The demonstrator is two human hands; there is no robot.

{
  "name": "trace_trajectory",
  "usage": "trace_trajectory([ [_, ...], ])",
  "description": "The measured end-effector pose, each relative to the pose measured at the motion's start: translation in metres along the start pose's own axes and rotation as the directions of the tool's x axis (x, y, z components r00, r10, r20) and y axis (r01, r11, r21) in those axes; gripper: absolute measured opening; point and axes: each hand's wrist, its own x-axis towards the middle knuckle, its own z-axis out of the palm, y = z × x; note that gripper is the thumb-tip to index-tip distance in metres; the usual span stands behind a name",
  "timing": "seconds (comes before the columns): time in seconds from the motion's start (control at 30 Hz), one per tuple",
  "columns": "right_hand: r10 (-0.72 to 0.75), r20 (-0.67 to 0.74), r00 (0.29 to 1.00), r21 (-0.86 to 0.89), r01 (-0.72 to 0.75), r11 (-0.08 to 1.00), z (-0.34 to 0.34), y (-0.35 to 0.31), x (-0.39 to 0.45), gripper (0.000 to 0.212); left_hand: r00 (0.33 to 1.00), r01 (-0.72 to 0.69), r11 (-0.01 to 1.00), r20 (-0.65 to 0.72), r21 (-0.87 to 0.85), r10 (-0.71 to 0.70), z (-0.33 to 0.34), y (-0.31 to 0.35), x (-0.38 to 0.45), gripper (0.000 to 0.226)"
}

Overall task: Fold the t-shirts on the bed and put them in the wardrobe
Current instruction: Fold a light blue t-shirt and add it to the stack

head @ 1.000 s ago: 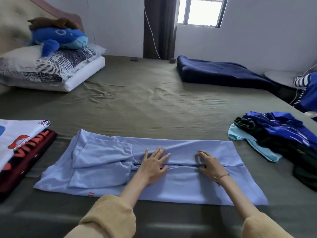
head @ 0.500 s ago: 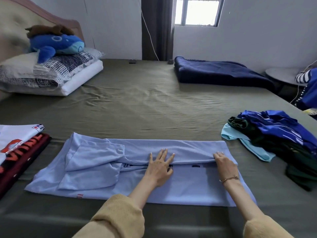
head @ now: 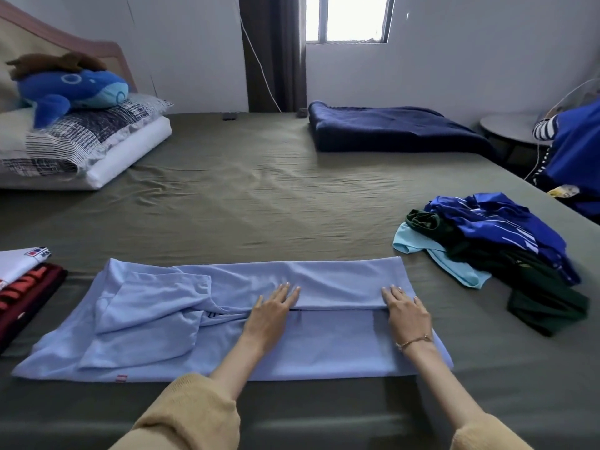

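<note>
Folded stack, far left: a white folded t-shirt [head: 19,264] is lying on top of a dark red folded t-shirt [head: 31,295] at the bed's left edge. The red one is showing large orange-red letters, cut off and not readable; the white one is carrying a small red and blue patch near its corner, too small to read.

Task garment: a pale blue soft-knit t-shirt [head: 341,342] is lying flat across the near part of the olive-green bed sheet [head: 259,203], its far long edge turned toward the person as a folded band and a sleeve lying bunched on its left half. A tiny red and white tag is showing at its near hem; dark print is peeking from under the fold beside the left hand, unreadable.

Left hand: the left hand [head: 271,315] is pressing flat on the folded band near the shirt's middle, fingers straight and spread, gripping nothing.

Right hand: the right hand [head: 407,315], with a thin gold bracelet [head: 414,341] on its wrist, is pressing flat on the same fold edge near the shirt's right end, fingers straight, gripping nothing.

Unfolded pile, right: a loose heap of royal blue, dark green and light aqua shirts [head: 493,241] is lying well apart from the pale blue shirt's right end.

Background, left to right: a blue plush whale toy [head: 71,89] is resting on stacked pillows [head: 91,144]; a navy folded blanket [head: 389,129] is lying at the bed's far side.
</note>
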Motion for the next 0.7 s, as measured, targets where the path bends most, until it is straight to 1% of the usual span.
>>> trace_trajectory([
  [0.07,0.020,0.033,0.999,0.028,-0.021,0.999,0.001,-0.001,-0.001,0.054,0.997,0.081,0.997,-0.019,-0.006,-0.081,0.002,-0.006,-0.004,0.083],
  [0.13,0.036,0.064,0.997,0.066,-0.041,0.997,-0.001,-0.002,-0.001,0.057,0.977,0.213,0.977,-0.018,-0.007,-0.213,0.002,-0.013,-0.006,0.083],
  [0.2,0.059,0.100,0.993,0.111,-0.070,0.991,-0.002,-0.005,-0.002,0.055,0.947,0.319,0.947,0.008,0.035,-0.320,-0.001,-0.027,-0.007,0.079],
  [0.3,0.090,0.164,0.982,0.199,-0.123,0.972,-0.005,-0.008,-0.005,0.052,0.909,0.406,0.902,0.038,0.149,-0.416,-0.003,-0.052,-0.010,0.066],
  [0.4,0.182,0.173,0.968,0.310,-0.229,0.923,-0.005,-0.015,-0.006,0.058,0.899,0.421,0.886,0.043,0.195,-0.436,-0.002,-0.068,-0.011,0.058],
  [0.53,0.346,0.079,0.935,0.355,-0.351,0.867,-0.002,-0.019,-0.004,0.055,0.890,0.440,0.877,0.037,0.192,-0.455,-0.005,-0.069,-0.011,0.056],
  [0.6,0.446,0.030,0.895,0.374,-0.424,0.825,-0.004,-0.017,-0.007,0.056,0.889,0.441,0.872,0.032,0.212,-0.457,-0.006,-0.066,-0.013,0.058],
  [0.7,0.570,-0.001,0.822,0.334,-0.537,0.775,-0.008,-0.017,-0.009,0.059,0.907,0.418,0.889,-0.023,0.188,-0.421,-0.004,-0.058,-0.017,0.062],
])
